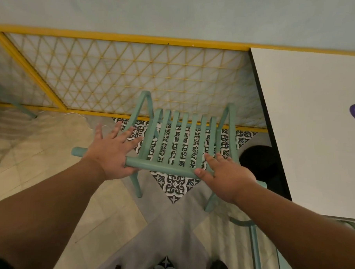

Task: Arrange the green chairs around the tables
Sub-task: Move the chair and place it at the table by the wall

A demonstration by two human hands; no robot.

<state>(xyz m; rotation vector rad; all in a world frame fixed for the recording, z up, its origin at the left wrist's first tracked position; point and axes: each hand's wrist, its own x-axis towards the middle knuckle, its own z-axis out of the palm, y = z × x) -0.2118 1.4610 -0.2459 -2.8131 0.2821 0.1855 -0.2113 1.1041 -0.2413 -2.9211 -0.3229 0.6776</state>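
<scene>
A green slatted chair (178,140) stands on the floor in front of me, its back rail nearest and its seat toward the yellow lattice fence. My left hand (110,151) lies over the left part of the back rail with fingers spread and straight, the thumb under the rail. My right hand (223,175) rests on the right end of the rail, fingers stretched forward over the slats. A white table (315,130) with a dark edge stands just right of the chair.
A yellow lattice fence (134,75) runs across behind the chair. Another green chair's frame (255,245) shows at the lower right, and part of one (15,103) at the far left. The table's black base (260,164) sits beside the chair. My shoes (219,268) are at the bottom.
</scene>
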